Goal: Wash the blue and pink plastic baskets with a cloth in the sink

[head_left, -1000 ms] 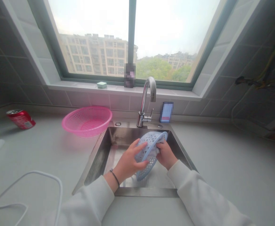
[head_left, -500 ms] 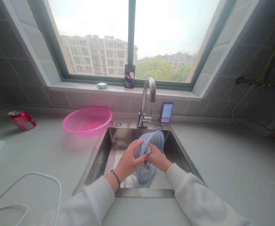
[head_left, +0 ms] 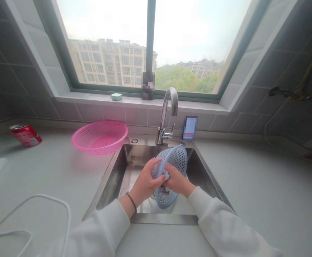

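Left hand (head_left: 147, 182) and right hand (head_left: 177, 180) grip blue perforated plastic basket (head_left: 176, 160) over stainless steel sink (head_left: 113, 178), white cloth (head_left: 167, 175) between them. Versus a second earlier: hands closer, basket more upright.

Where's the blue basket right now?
In the head view, the blue plastic basket is inside the stainless steel sink, held between the left hand and right hand, just in front of the faucet.
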Available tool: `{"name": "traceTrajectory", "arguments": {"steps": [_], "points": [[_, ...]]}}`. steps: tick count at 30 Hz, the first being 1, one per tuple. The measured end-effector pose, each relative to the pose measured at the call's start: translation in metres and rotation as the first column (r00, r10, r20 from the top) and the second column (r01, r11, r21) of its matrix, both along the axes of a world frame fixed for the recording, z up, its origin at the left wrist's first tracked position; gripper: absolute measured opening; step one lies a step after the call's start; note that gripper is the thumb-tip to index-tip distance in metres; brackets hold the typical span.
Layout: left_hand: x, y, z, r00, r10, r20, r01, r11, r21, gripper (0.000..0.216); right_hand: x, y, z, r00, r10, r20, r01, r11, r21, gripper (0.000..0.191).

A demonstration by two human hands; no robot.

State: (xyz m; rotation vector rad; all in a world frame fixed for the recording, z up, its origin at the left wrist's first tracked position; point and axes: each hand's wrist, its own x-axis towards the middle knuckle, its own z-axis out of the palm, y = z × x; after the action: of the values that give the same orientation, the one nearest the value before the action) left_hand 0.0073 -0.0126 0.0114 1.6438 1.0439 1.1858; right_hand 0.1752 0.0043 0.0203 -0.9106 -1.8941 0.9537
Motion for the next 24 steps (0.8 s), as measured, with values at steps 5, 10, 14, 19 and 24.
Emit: {"name": "traceTrajectory", "arguments": {"steps": [5, 10, 14, 19, 24], "points": [[-0.001, 0.0, 0.001, 1.0, -0.013, 0.015, 0.013, 0.999, -0.045, 0.089, 0.0, -0.001, -0.001, 0.989, -0.068, -0.133, 0.054, 0.993, -0.106, 0.041], [-0.001, -0.001, -0.002, 0.993, -0.115, 0.019, 0.116, 0.977, -0.181, 0.112, 0.011, 0.009, -0.004, 0.882, -0.271, -0.385, 0.156, 0.94, -0.304, 0.045], [0.0, -0.004, -0.001, 0.981, -0.194, 0.031, 0.196, 0.961, -0.196, 0.113, 0.018, 0.016, -0.005, 0.719, -0.418, -0.555, 0.262, 0.903, -0.341, 0.044], [0.002, -0.005, 0.006, 0.982, -0.15, 0.118, 0.171, 0.965, -0.198, 0.106, 0.012, 0.008, -0.002, 0.925, -0.172, -0.338, 0.081, 0.96, -0.269, 0.041], [0.002, -0.004, 0.008, 0.981, -0.112, 0.16, 0.141, 0.974, -0.18, 0.106, 0.004, 0.001, 0.003, 0.983, -0.042, -0.181, 0.004, 0.979, -0.203, 0.035]]}}
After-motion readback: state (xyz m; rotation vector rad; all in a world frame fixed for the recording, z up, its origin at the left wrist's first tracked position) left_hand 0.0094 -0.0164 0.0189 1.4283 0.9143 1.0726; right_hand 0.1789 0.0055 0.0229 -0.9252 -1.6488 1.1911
